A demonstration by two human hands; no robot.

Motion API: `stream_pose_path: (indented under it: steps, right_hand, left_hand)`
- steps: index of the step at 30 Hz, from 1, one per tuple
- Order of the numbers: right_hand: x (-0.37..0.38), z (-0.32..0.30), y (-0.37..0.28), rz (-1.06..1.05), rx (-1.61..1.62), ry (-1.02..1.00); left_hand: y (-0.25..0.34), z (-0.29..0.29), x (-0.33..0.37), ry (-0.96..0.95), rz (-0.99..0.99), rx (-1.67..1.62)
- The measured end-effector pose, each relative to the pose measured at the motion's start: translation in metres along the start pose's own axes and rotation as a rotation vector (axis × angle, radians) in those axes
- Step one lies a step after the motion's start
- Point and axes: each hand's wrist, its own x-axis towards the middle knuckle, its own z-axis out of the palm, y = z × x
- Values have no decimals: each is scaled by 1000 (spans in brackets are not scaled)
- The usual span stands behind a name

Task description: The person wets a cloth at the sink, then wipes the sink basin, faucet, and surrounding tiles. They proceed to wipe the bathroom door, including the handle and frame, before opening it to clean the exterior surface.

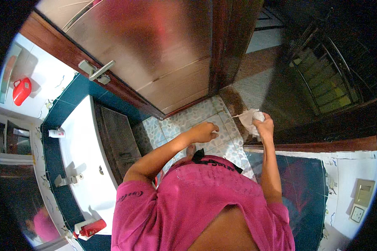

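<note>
My right hand is closed around a crumpled white cloth, held out to the right above the door threshold. Part of the cloth is bunched at my fingertips, and a loose end hangs toward the left. In front of my body, my left hand hovers over the tiled floor with its fingers curled in. I see nothing in that hand, and it touches nothing.
A wooden door with a metal handle stands ajar ahead. To the left is a white washbasin over a dark cabinet. A red bottle lies at the basin's near end. Beyond the doorway is a dark metal rack.
</note>
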Motion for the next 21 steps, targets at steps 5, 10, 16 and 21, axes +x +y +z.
stream_pose_path:
  steps: [5, 10, 16, 21]
  right_hand:
    - [-11, 6, -17, -43, -73, 50]
    - [-34, 18, -61, -187, -158, 49]
    - [-42, 26, -78, -299, 335, -307]
    - [-42, 12, -85, -96, 605, -485]
  left_hand:
    - [15, -3, 4, 225, -40, -161]
    - [28, 1, 20, 398, -164, -573]
    - [30, 1, 31, 514, -109, -912]
    - [27, 2, 26, 243, 70, -1149]
